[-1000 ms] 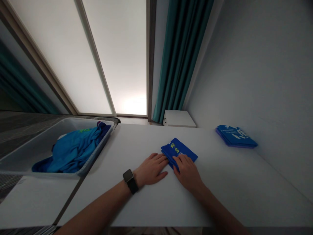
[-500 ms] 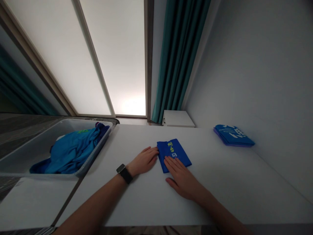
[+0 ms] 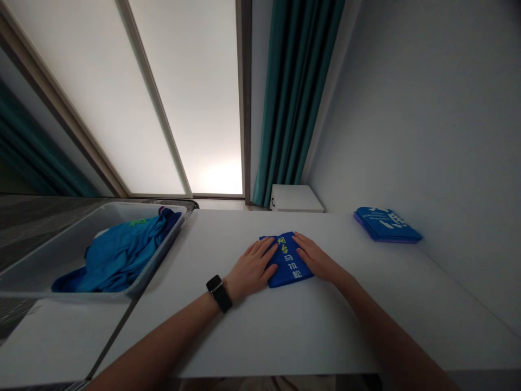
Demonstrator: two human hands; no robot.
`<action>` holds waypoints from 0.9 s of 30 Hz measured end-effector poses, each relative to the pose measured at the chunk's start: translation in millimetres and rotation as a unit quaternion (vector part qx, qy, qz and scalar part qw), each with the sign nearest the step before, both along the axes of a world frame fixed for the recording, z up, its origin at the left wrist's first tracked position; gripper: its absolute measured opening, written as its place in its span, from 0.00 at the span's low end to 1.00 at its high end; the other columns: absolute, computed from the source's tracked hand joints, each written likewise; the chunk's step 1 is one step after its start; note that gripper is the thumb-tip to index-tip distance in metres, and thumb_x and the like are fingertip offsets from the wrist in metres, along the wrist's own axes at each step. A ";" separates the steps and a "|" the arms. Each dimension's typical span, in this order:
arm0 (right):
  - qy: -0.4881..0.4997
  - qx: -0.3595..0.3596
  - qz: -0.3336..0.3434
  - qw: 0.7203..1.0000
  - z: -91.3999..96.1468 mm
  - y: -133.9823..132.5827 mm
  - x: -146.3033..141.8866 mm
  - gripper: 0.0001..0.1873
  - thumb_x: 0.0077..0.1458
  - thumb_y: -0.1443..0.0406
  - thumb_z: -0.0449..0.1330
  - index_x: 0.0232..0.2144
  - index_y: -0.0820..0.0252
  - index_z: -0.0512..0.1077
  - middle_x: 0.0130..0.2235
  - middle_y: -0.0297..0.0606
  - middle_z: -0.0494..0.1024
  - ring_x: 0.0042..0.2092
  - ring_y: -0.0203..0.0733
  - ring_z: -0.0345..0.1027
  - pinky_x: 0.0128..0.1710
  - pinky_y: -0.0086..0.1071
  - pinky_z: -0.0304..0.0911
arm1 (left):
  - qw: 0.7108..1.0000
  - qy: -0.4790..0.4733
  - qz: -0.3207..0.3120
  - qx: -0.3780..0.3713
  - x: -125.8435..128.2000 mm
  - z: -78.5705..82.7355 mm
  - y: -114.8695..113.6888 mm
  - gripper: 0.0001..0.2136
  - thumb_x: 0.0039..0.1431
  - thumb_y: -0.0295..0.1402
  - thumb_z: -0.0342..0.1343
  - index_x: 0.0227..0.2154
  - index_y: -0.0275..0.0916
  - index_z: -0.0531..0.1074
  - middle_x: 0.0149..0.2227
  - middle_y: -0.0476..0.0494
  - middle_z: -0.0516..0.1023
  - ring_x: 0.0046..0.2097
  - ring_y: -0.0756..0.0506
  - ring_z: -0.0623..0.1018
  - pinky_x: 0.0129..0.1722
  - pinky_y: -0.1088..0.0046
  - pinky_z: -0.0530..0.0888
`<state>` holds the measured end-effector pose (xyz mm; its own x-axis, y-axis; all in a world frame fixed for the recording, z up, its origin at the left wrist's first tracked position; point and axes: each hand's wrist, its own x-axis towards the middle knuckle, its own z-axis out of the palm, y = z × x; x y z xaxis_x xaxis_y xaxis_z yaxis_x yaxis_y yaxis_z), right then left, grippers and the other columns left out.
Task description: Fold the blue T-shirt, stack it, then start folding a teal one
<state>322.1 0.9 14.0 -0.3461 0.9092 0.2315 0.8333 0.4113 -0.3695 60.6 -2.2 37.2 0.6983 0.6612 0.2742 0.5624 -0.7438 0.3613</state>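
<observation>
A folded blue shirt (image 3: 287, 265) with yellow and white lettering lies flat on the white table (image 3: 228, 331). My left hand (image 3: 253, 265) rests on its left side, fingers stretched out over the cloth; a black watch (image 3: 218, 293) is on that wrist. Across from it, my right hand (image 3: 317, 257) lies with extended fingers over the shirt's upper right edge. Neither hand is gripping the fabric. The fingers cover parts of both side edges.
To the left, a pale plastic bin (image 3: 24, 260) holds crumpled blue clothes (image 3: 122, 252). A folded blue stack (image 3: 386, 224) with white print lies at the back right, by the wall (image 3: 439, 136). Behind the table stand a small white cabinet (image 3: 296, 197) and a teal curtain (image 3: 291, 98).
My right hand has slid up and right from the shirt's lower middle to its right edge, uncovering more lettering. My left hand has moved right onto the shirt.
</observation>
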 end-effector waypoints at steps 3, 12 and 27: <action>-0.013 -0.006 0.029 0.999 -9.0 12.0 1.0 0.27 0.67 0.59 0.42 0.65 0.61 0.57 0.67 0.47 0.55 0.68 0.45 0.47 0.66 0.48 0.48 | 1.000 0.017 0.013 -0.018 14.0 -4.8 1.2 0.26 0.70 0.45 0.38 0.66 0.39 0.53 0.69 0.37 0.52 0.69 0.40 0.51 0.66 0.55 0.52; -0.092 0.008 0.013 0.996 -18.2 -0.9 -29.7 0.30 0.67 0.57 0.43 0.66 0.67 0.53 0.69 0.48 0.51 0.70 0.48 0.36 0.66 0.49 0.46 | 0.995 0.095 0.024 -0.032 0.0 -12.6 15.5 0.31 0.64 0.47 0.47 0.66 0.41 0.52 0.69 0.38 0.49 0.70 0.36 0.46 0.66 0.50 0.47; -0.066 -0.027 0.017 0.997 -0.3 14.9 -38.1 0.28 0.65 0.65 0.39 0.63 0.69 0.58 0.66 0.48 0.57 0.67 0.44 0.48 0.65 0.46 0.47 | 0.994 0.069 0.086 0.011 43.2 -13.3 4.3 0.37 0.62 0.53 0.47 0.64 0.27 0.55 0.66 0.26 0.56 0.68 0.31 0.53 0.65 0.51 0.51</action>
<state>284.0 15.8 13.7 -0.4008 0.9065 0.1328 0.8619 0.4222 -0.2810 103.8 2.2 24.0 0.6081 0.7684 0.1994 0.7243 -0.6399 0.2566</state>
